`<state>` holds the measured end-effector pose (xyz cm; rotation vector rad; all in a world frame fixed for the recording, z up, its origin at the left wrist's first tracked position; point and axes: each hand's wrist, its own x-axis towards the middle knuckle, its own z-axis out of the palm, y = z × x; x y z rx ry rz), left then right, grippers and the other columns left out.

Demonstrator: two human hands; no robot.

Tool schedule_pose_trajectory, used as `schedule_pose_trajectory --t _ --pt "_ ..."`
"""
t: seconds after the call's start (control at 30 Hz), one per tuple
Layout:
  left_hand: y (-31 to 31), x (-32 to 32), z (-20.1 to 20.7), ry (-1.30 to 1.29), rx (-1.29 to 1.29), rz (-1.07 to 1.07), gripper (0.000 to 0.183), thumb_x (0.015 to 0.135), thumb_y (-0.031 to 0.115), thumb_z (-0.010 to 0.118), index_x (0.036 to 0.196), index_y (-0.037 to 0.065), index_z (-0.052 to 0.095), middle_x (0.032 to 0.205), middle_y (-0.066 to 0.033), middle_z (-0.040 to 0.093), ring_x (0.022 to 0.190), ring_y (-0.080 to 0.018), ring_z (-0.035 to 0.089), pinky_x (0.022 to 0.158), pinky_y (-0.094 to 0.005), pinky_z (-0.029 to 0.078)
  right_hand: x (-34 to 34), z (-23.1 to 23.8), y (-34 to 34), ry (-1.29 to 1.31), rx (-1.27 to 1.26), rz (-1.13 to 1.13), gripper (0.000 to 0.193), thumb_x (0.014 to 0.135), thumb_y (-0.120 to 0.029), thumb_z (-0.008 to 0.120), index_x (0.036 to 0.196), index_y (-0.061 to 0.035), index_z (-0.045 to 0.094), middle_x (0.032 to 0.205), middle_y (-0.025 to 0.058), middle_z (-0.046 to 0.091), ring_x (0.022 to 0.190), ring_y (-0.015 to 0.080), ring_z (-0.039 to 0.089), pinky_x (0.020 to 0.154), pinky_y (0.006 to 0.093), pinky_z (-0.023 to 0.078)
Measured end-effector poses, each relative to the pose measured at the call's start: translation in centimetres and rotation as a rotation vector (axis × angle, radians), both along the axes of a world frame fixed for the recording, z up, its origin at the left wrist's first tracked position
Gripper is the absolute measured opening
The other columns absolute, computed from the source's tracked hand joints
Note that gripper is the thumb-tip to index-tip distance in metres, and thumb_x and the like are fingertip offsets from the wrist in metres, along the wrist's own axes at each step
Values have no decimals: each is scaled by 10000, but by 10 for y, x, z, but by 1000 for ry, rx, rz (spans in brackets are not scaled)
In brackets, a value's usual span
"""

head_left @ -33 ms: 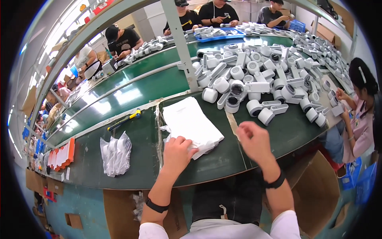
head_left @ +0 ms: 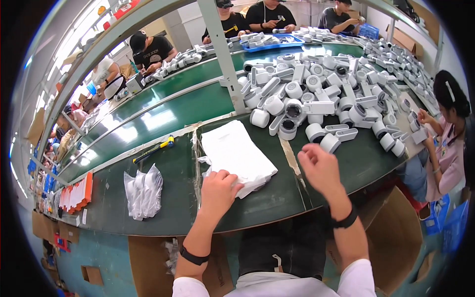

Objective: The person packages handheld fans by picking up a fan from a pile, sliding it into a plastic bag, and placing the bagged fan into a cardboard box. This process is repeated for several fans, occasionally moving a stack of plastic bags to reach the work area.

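Note:
A stack of thin white sheets or bags [head_left: 236, 148] lies on the dark green worktable [head_left: 173, 198], its edges uneven. My left hand [head_left: 218, 192] is at the near left corner of the stack, fingers bent and thumb against its edge, closed on it. To the right of the stack my right hand [head_left: 320, 168] is held above the table, fingers curled together, with nothing seen in them. Just beyond it spreads a large heap of white and grey devices [head_left: 311, 94], each with a round head and a flat handle.
Left of the stack lie a clear bag of white parts [head_left: 143, 193] and a yellow and black hammer [head_left: 154, 149]. Orange-edged cards [head_left: 76, 193] stand farther left. A metal post [head_left: 230, 64] rises beyond the stack. A co-worker [head_left: 445, 138] sits at the right; open cartons [head_left: 396, 237] stand below.
My right hand has shifted slightly to the right, away from the stack. The left hand stays at the stack's corner.

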<state>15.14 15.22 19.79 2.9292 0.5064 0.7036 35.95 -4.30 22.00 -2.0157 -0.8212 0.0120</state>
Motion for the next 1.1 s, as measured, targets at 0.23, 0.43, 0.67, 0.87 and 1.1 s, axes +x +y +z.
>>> schedule_pose_trajectory --t 0.23,0.43,0.67,0.87,1.1 --pt "-13 2 22 -111 14 -2 205 778 241 756 914 97 702 892 -50 631 814 -261 587 700 -386 461 84 -3 34 -367 -228 -118 306 846 -259 675 1069 -52 645 950 137 678 890 313 657 775 424 520" --pt "-12 -7 12 35 -22 -30 129 785 136 736 879 56 696 821 -70 639 755 -282 601 659 -399 479 136 6 49 -470 -347 -290 298 850 -148 610 1143 -93 629 1109 129 638 1081 321 575 878 445 493" --pt "-9 3 25 -48 -160 -43 79 835 98 693 880 34 688 846 -104 666 767 -309 621 683 -383 500 168 30 63 -507 -888 -123 284 832 -134 597 1111 -105 639 1229 82 584 1218 261 500 956 484 412" --pt "-6 6 22 -47 -187 -47 88 848 102 681 902 32 691 861 -109 666 808 -298 633 700 -370 507 173 21 54 -590 -657 -77 395 766 -33 634 1159 -72 635 1093 145 590 1067 351 593 893 443 473" --pt "-5 8 28 -100 -364 -1 115 865 106 654 925 12 683 863 -129 663 775 -303 634 695 -364 502 93 32 12 128 152 133 320 835 -61 576 1147 -5 535 928 144 660 772 215 662 697 317 527"
